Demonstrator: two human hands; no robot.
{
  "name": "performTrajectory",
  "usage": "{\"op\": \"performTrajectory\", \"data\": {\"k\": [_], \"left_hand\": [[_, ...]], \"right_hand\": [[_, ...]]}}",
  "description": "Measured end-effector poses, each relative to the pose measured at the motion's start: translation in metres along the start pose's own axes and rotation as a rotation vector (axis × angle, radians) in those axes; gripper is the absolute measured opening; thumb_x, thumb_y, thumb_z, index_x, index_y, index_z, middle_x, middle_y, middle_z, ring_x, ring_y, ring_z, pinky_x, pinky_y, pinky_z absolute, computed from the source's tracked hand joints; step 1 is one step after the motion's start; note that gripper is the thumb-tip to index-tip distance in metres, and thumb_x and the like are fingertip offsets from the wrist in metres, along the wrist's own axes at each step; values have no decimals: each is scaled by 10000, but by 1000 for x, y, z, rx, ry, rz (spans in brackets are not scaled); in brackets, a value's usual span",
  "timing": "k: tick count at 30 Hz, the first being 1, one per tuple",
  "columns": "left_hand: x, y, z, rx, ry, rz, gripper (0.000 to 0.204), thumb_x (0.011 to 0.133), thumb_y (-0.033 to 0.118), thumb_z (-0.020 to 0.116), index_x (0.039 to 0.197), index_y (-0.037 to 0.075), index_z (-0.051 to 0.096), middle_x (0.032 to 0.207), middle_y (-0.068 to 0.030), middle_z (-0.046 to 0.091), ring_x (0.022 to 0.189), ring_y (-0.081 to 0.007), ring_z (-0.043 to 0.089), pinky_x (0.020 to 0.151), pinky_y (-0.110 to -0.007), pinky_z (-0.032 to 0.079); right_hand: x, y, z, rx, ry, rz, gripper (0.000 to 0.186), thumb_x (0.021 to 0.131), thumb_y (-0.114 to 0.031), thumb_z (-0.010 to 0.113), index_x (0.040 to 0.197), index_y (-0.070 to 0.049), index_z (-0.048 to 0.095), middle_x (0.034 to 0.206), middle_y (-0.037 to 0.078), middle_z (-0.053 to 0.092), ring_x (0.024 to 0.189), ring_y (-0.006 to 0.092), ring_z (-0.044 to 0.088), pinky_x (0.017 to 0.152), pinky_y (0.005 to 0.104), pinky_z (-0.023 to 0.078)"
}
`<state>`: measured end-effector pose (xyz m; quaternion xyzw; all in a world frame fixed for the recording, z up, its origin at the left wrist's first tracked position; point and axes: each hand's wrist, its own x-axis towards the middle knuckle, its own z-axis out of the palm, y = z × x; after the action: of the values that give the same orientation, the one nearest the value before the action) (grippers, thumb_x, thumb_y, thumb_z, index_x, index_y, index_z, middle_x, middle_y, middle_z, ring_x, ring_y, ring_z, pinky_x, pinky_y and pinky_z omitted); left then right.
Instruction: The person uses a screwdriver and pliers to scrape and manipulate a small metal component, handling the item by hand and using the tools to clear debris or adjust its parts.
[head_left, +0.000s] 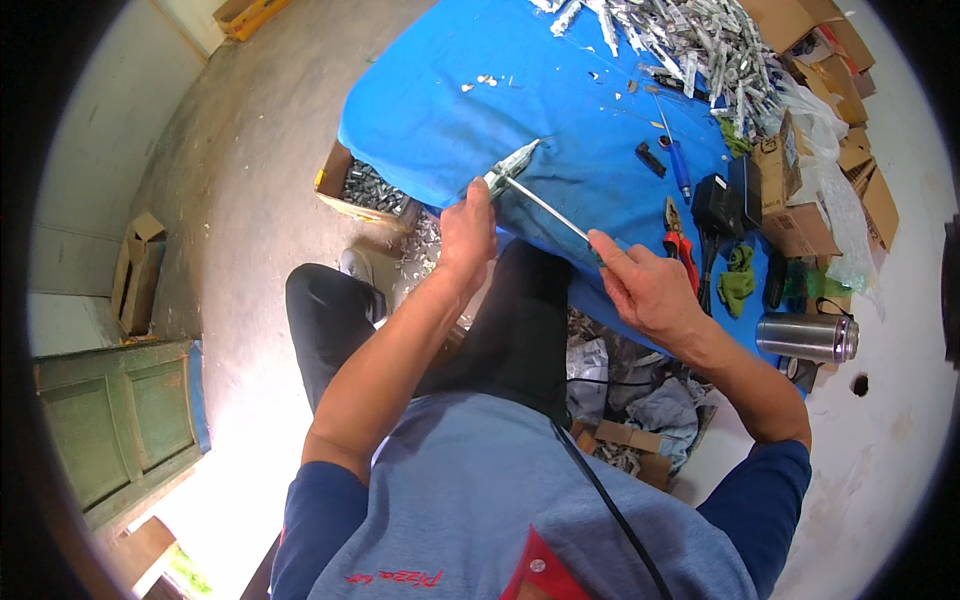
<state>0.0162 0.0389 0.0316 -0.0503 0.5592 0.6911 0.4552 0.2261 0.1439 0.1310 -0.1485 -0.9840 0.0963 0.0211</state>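
Observation:
My left hand (470, 230) is closed around the near end of a slim, pointed, whitish-grey piece (517, 160) above the front edge of the blue-covered table (440, 110). My right hand (645, 285) grips a screwdriver (548, 208), its handle mostly hidden in the fingers. The long metal shaft slants up to the left, and its tip meets the piece close to my left fingers. What exactly the piece is cannot be made out. Similar slim pieces lie in a large pile (690, 50) at the table's far right.
Along the table's right side lie a blue-handled screwdriver (680, 168), red-handled pliers (680, 240), a black power adapter (716, 207), a green cloth (737, 280) and a steel flask (806, 338). A cardboard box (335, 190) of small grey parts stands left of the table. Cardboard boxes (790, 190) line the right wall.

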Motion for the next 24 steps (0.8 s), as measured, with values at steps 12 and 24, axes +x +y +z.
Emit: {"op": "performTrajectory", "data": {"k": [12, 24], "left_hand": [[-16, -14, 3, -42, -11, -33, 490, 987, 449, 514, 636, 180, 303, 555, 69, 260, 428, -69, 246, 400, -259, 172], [-38, -17, 8, -11, -70, -52, 550, 988, 535, 469, 626, 175, 265, 554, 46, 232, 435, -90, 227, 404, -265, 168]], "right_hand": [[-38, 12, -23, 950, 140, 629, 431, 880, -249, 702, 1230, -18, 604, 745, -1, 583, 594, 63, 518, 532, 225, 402], [78, 19, 71, 403, 659, 566, 398, 858, -281, 668, 1103, 25, 600, 890, 214, 667, 865, 460, 620, 775, 506, 495]]}}
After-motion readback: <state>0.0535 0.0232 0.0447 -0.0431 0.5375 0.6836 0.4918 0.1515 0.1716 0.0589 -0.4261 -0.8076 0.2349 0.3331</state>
